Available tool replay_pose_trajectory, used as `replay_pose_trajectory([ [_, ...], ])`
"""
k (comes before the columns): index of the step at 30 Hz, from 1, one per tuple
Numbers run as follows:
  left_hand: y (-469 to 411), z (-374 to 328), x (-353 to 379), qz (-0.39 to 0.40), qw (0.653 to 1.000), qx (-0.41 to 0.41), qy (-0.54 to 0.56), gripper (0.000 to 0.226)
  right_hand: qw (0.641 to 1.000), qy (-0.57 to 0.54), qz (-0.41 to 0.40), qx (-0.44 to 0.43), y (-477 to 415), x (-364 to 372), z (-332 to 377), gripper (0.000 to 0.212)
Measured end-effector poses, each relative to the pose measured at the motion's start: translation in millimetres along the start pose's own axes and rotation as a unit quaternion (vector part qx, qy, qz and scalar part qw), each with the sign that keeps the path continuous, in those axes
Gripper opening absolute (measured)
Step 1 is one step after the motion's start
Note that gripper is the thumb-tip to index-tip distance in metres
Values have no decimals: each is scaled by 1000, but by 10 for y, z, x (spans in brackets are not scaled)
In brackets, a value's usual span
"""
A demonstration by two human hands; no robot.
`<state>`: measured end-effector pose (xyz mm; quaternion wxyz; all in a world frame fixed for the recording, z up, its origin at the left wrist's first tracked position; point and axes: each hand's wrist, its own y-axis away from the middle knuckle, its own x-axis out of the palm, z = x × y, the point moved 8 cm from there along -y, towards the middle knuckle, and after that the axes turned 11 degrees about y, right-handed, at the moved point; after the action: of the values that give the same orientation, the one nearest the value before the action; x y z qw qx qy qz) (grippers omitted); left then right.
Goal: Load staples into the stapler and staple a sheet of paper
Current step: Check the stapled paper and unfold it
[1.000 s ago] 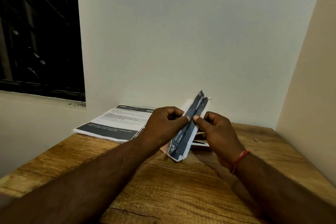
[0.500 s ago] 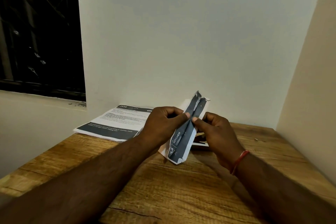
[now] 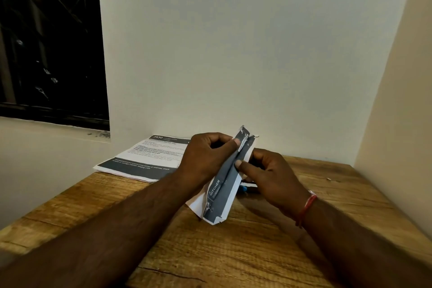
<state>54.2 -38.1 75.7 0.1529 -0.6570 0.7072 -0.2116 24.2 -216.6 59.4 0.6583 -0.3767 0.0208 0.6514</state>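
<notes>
Head view: printed sheets (image 3: 145, 159) lying at left; left hand (image 3: 205, 159) now pinching higher up the folded paper (image 3: 224, 184), right hand (image 3: 271, 173) pinching its middle, creasing before stapling; stapler (image 3: 247, 188) mostly hidden behind.

A wooden tabletop (image 3: 268, 252) fills the corner. At its 10 o'clock edge lies a stack of printed sheets (image 3: 145, 159), overhanging slightly. A tiny pale scrap (image 3: 328, 179) sits at 2 o'clock, well apart.
</notes>
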Motion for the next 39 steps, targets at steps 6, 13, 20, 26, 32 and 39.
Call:
replay_pose_trajectory([
  [6, 31, -26, 57, 20, 1000, 13, -2, 15, 991, -107, -50, 67, -22, -109, -89, 29],
  [13, 15, -9, 51, 9, 1000, 2, 5, 15, 984, -138, -65, 86, -42, -122, -102, 21],
  [20, 5, 42, 42, 8, 1000, -10, 13, 16, 987, -119, -66, 88, -36, -129, -112, 21],
  [26, -5, 52, 29, 9, 1000, -5, 16, 15, 986, -126, -63, 88, -44, -118, -111, 21],
  [32, -15, 54, 57, 23, 999, -19, 32, 31, 964, -232, -41, 123, -27, -55, -163, 24],
  [39, -92, -62, -162, -48, 985, 66, -154, 25, 924, -353, -37, 142, -59, -72, -231, 27],
])
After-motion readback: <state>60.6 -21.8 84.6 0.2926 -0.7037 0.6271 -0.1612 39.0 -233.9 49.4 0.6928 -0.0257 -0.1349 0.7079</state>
